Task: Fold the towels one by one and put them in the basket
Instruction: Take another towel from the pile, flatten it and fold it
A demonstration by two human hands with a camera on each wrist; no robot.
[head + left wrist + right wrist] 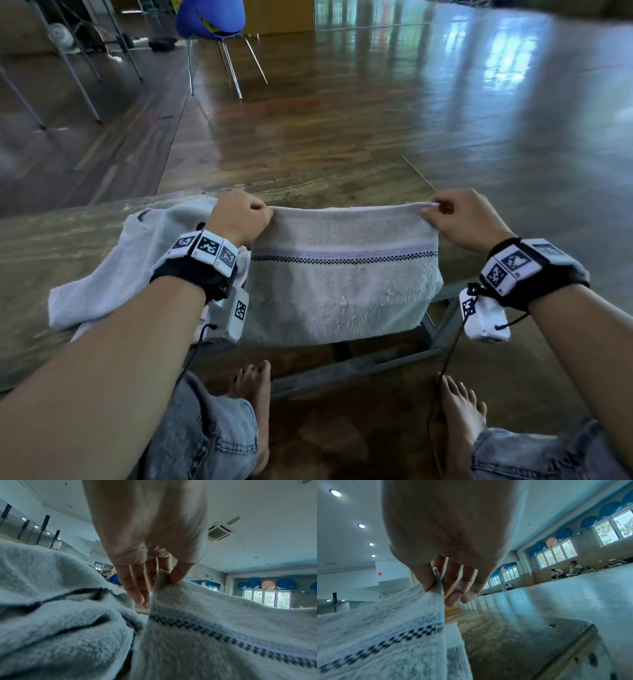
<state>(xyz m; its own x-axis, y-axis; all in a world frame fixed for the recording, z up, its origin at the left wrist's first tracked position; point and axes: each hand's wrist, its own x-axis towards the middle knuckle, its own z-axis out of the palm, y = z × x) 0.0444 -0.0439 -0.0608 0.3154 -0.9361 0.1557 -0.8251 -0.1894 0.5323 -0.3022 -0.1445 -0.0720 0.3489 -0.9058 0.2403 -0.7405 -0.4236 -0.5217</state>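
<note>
Head view is evenly lit, daylight-ish, no hard shadows. Strong window glare on the glossy floor (496,61) far right; soft sheen along the desk (51,246) top. Wide-angle bend at the edges, esp. the forearms near the bottom; far left corner is smeared w/ motion blur. Towel (342,274) is sharp enough to read the checked stripe. Both wrist views have a cold blue cast and heavy fisheye. Left hand (147,534) and right hand (447,527) fill the top, soft and out of focus. Ceiling spots (335,492) flare at the left; windows (556,553) at the far right are bright. Near terry cloth is blurred.
</note>
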